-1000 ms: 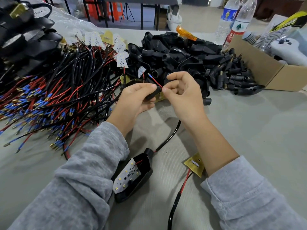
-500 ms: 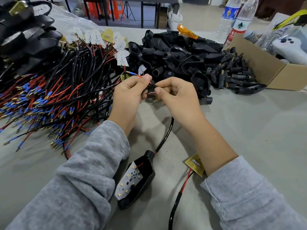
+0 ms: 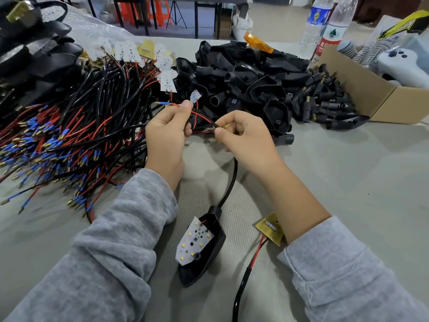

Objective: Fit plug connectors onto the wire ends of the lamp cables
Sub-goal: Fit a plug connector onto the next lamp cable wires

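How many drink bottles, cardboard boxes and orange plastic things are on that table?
Clear plastic water bottles: 2
Brown cardboard box: 1
Translucent orange plastic piece: 1
Total: 4
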{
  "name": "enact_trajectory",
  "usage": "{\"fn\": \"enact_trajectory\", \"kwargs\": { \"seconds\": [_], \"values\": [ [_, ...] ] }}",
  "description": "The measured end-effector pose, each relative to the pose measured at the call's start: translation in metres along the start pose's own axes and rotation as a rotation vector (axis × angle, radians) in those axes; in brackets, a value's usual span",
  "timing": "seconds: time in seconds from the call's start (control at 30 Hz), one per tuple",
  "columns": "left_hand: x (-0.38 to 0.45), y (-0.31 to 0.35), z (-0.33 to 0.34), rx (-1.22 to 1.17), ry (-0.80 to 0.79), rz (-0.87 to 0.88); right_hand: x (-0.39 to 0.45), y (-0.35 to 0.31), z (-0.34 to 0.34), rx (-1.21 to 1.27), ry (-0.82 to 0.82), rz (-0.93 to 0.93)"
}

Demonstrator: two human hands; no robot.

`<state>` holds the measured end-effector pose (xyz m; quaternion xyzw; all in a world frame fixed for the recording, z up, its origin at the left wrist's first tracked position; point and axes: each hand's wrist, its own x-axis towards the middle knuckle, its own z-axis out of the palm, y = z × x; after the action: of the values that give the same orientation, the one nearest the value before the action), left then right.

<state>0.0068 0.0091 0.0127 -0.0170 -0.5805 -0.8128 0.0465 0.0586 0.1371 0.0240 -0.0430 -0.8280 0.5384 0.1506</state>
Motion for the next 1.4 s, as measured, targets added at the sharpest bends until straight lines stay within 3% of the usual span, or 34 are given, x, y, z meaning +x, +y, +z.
{"fn": "enact_trajectory", "kwargs": {
  "seconds": [0.3, 0.57, 0.83, 1.17, 1.4],
  "values": [
    [-0.0047, -0.0034, 0.0028, 0.219, -0.167, 0.083, -0.001, -0.0017, -0.0012, 0.052, 0.054, -0.007],
    [-0.0021, 0.0031, 0.005, -0.011, -0.122, -0.121, 0.0012, 0.0017, -0.0025, 0.021, 0.094, -0.007],
    [-0.0037, 0.0004, 0.0038, 0.091, -0.175, -0.025, 0.0024, 0.0062, -0.0005, -0.06, 0.214, -0.077],
    [-0.0046, 0.0041, 0.0058, -0.407, -0.144, -0.178, 0.0039, 0.0029, -0.0009, 0.006, 0.269, -0.097],
    [-0.0043, 0.005, 0.0055, -0.386, -0.213, -0.198, 0.0029, 0.0004, -0.0032, 0.109, 0.279, -0.111]
  ]
}}
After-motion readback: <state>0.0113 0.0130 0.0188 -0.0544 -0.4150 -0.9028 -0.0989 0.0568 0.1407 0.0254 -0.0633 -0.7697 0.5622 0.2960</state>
